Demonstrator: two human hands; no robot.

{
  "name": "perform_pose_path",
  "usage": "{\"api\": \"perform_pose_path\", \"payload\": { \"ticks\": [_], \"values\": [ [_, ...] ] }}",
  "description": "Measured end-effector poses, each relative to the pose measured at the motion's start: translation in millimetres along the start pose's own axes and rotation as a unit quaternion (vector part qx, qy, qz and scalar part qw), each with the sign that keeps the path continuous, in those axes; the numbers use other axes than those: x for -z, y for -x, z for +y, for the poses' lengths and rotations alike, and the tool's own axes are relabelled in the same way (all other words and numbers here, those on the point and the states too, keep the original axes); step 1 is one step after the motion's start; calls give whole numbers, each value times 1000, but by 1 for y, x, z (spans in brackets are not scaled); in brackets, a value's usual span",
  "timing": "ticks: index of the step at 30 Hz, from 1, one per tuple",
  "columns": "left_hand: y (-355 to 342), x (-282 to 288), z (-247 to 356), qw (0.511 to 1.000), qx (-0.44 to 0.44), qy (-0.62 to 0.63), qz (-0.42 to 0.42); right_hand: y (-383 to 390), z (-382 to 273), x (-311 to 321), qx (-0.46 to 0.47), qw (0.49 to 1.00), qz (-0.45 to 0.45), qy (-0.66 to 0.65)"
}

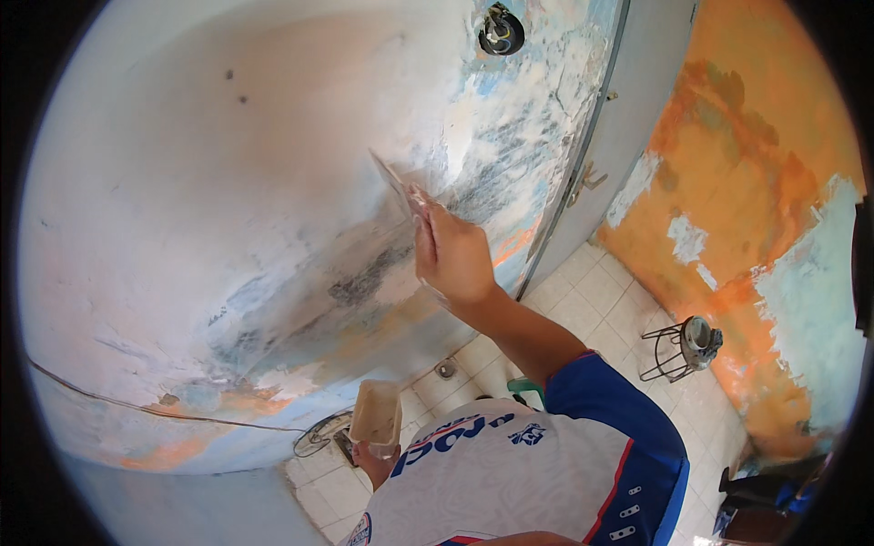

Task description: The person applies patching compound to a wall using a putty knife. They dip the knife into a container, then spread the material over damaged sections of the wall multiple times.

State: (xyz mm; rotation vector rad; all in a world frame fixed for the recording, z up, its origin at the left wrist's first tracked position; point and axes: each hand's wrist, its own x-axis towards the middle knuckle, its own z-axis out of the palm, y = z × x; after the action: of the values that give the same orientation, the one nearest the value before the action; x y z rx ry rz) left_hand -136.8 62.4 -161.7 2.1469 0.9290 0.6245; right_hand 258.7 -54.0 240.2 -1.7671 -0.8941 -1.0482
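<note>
My right hand point(455, 257) is closed round a putty knife point(389, 173). Its thin blade points up and left against the patchy wall point(300, 173), though I cannot tell whether the whole edge touches. Low down at my left side, my left hand point(371, 462) grips the end of a beige rectangular tub point(376, 414). Some pale material seems to lie inside the tub, and part of that hand is hidden beneath it. White filler, grey smears and bits of orange paint cover the wall round the blade.
An open socket hole with wires point(501, 31) sits high on the wall, near a grey door point(592, 173). A metal stool point(681, 348) with a container on it stands at the right. A cable point(164, 411) runs low along the left wall. White tiles point(583, 309) cover the floor.
</note>
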Motion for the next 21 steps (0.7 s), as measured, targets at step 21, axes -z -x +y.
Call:
{"api": "perform_pose_path", "payload": {
  "ticks": [21],
  "values": [
    [-9, -36, 69, 998, -39, -42, -28, 26, 110, 32, -63, 997, 12, -42]
  ]
}}
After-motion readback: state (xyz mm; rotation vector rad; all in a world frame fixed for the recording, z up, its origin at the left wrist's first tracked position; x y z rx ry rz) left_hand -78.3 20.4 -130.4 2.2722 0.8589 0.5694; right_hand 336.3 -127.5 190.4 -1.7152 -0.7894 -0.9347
